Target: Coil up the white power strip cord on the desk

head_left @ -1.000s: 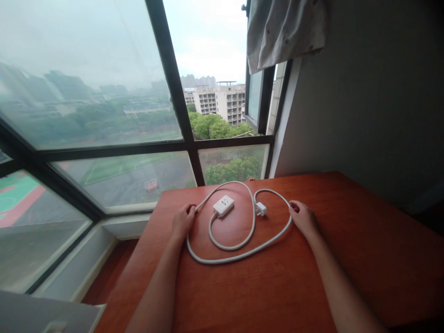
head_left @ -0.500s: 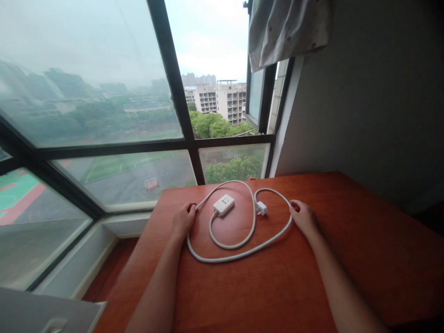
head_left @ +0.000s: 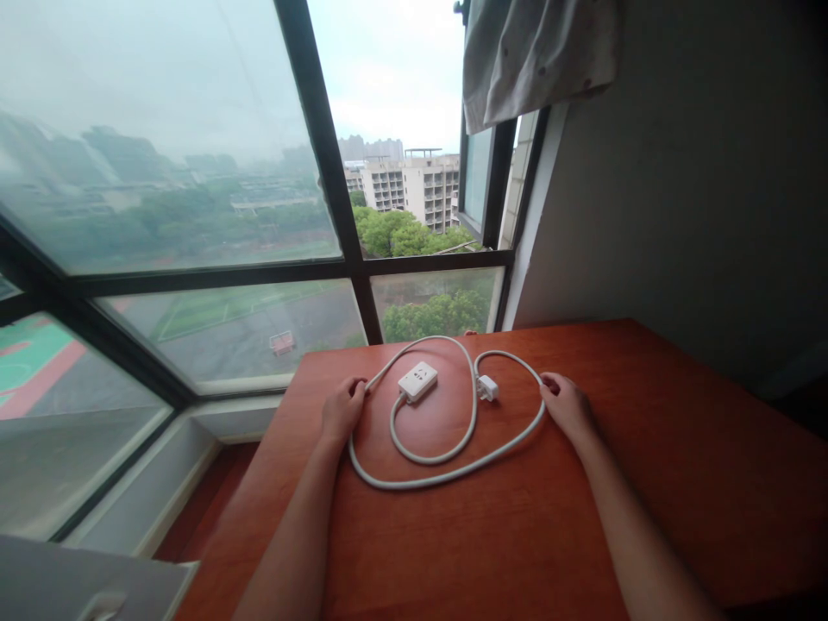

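Observation:
A white extension cord (head_left: pixel 423 485) lies in loops on the reddish-brown wooden table (head_left: pixel 466 552). Its socket block (head_left: pixel 418 381) rests inside the left loop, with the outlet holes facing up. To the right of that, the plug (head_left: pixel 488 388) lies close to where the cable bends. My left hand (head_left: pixel 344 409) pinches the cable at the left side of the loop. At the right side, the fingers of my right hand (head_left: pixel 565 402) are closed on the same cable. Both hands rest at table level.
Beyond the table stands a dark-framed window (head_left: pixel 353 259), with one pane swung outward. A grey curtain (head_left: pixel 536 60) hangs at the upper right, beside a grey wall (head_left: pixel 653 198). A white ledge (head_left: pixel 155 474) runs along the left.

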`<state>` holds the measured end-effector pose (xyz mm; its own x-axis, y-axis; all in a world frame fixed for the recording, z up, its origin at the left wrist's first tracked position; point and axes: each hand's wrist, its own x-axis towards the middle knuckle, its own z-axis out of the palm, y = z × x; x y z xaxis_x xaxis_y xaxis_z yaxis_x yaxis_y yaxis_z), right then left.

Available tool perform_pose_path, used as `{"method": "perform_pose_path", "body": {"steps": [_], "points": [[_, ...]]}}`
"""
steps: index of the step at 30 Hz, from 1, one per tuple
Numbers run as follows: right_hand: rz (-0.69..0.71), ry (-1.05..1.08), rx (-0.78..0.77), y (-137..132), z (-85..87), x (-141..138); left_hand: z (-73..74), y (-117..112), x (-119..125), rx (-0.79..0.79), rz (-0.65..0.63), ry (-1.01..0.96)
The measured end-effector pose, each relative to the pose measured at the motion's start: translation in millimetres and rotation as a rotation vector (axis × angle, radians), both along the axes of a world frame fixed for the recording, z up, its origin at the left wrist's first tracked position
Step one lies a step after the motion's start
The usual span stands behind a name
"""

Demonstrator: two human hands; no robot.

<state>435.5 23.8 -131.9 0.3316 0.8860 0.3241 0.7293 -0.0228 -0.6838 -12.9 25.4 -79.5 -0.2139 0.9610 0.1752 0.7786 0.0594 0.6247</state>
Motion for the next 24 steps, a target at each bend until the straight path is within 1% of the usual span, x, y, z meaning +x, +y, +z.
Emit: {"method": "perform_pose_path", "body": {"steps": [24], "points": [[0.007, -0.01, -0.006, -1.3, 2.8, -1.1, 2.3, -1.6, 1.5, 0.0, 0.004, 0.026]]}}
